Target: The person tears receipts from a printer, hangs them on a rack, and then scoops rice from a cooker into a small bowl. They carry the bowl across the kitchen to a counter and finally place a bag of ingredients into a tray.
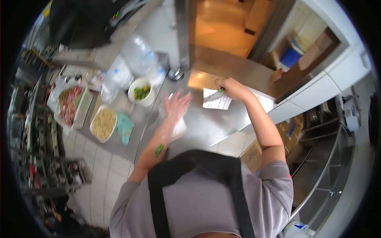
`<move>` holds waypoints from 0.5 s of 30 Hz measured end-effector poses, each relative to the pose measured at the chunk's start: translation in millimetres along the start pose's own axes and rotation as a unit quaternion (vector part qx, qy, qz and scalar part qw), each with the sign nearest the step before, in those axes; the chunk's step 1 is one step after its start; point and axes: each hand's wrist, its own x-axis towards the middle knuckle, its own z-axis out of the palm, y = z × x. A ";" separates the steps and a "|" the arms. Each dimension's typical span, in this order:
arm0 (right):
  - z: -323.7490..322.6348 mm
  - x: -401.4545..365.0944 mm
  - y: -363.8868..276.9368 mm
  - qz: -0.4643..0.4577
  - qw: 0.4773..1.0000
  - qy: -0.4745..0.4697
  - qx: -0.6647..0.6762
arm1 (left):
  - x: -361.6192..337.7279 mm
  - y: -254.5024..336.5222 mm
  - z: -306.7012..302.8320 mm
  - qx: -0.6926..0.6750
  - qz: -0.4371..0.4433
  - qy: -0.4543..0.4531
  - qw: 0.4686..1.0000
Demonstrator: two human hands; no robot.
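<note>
My right hand (233,89) is closed round the green handle of a knife (214,96). The grey blade slants down to the left across a white printed slip of paper (222,104) on the steel counter. Further left, my left hand (177,104) has its fingers spread and looks slightly blurred. It lies over a whitish, partly clear plastic sheet or bag (179,129), which shows on both sides of the wrist and is partly hidden by the forearm.
Left on the steel counter (202,129) are a white tub of green pieces (141,92), a tray of pale shreds (104,123), a turquoise cloth (125,127) and a basket of pinkish meat (71,105). A round metal item (176,73) and plastic bags (139,55) stand behind.
</note>
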 end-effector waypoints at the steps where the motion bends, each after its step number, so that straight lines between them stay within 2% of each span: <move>1: -27.9 -19.4 -7.4 -0.012 0.997 0.062 0.048 | -3.6 1.5 0.9 -0.008 -0.009 -0.038 0.999; 2: -62.6 -35.8 -8.9 -0.028 0.987 0.131 0.088 | -5.2 2.3 4.5 -0.040 -0.022 -0.035 0.998; 3: -97.7 -51.9 -4.5 -0.015 0.984 0.167 0.063 | -8.0 4.4 14.7 -0.066 -0.035 -0.028 0.997; 4: -128.7 -71.2 0.8 -0.067 0.942 0.322 0.074 | -8.4 5.9 14.8 -0.077 -0.046 -0.042 0.995; 5: -156.1 -91.9 2.0 -0.127 0.874 0.462 0.081 | -7.3 7.1 14.1 -0.097 -0.053 -0.049 0.993; 7: -224.2 -133.5 8.6 -0.169 0.753 0.627 0.102 | -7.7 8.0 16.4 -0.108 -0.068 -0.060 0.990; 8: -256.2 -152.8 19.5 -0.165 0.702 0.680 0.131 | -10.0 8.7 19.4 -0.101 -0.064 -0.055 0.991; 9: -290.7 -161.9 28.4 -0.231 0.655 0.693 0.194 | -11.3 8.6 23.0 -0.096 -0.059 -0.049 0.992; 11: -350.2 -179.8 42.9 -0.236 0.633 0.721 0.157 | -12.5 7.3 27.7 -0.082 -0.053 -0.047 0.994; 13: -408.7 -194.9 85.6 -0.054 0.639 0.764 0.072 | -13.7 7.3 28.2 -0.068 -0.042 -0.040 0.996; 15: -439.2 -199.3 118.4 -0.034 0.635 0.768 0.076 | -11.9 7.9 26.3 -0.074 -0.041 -0.029 0.996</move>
